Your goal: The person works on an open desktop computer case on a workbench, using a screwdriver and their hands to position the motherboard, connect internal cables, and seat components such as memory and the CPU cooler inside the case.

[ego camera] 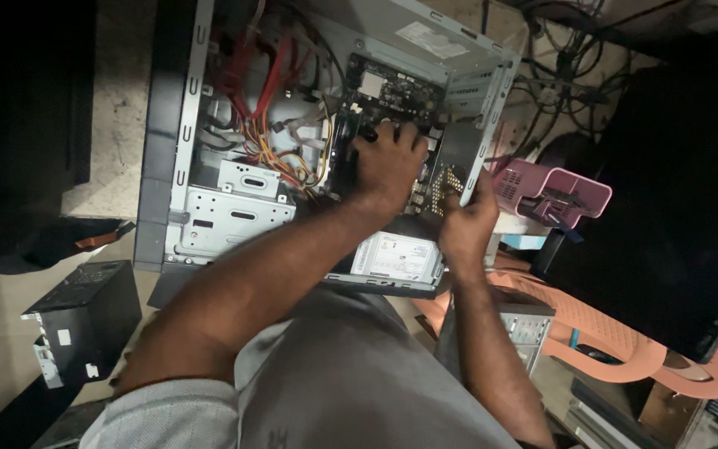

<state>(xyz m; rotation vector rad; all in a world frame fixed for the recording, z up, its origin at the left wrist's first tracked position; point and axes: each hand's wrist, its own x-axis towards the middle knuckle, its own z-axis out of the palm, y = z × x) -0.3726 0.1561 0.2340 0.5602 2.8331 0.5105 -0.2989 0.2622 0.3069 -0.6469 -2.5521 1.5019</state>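
- An open desktop computer case [178,125] lies with its side panel off, its interior facing up toward the head camera; this appears to be what lets both hands reach straight down into it.
- The left hand [388,162] is inside the case, fingers curled narrowly on a dark circuit board [392,87] at the case's far right end. Whether they pinch a small part cannot be told.
- The right hand [469,220] clamps the case's right-hand metal edge, thumb and fingers closed on the sheet metal, seemingly to steady the case while the other hand works.
- The case's long axis runs left to right across the view, slightly tilted, with its drive bays [234,208] at the left end.
- Red and yellow cable bundles [272,100] lie in the case's middle, left of the board.
- A pink plastic basket [554,191] sits just right of the case; a black power supply unit [85,320] rests on the floor below its left end.
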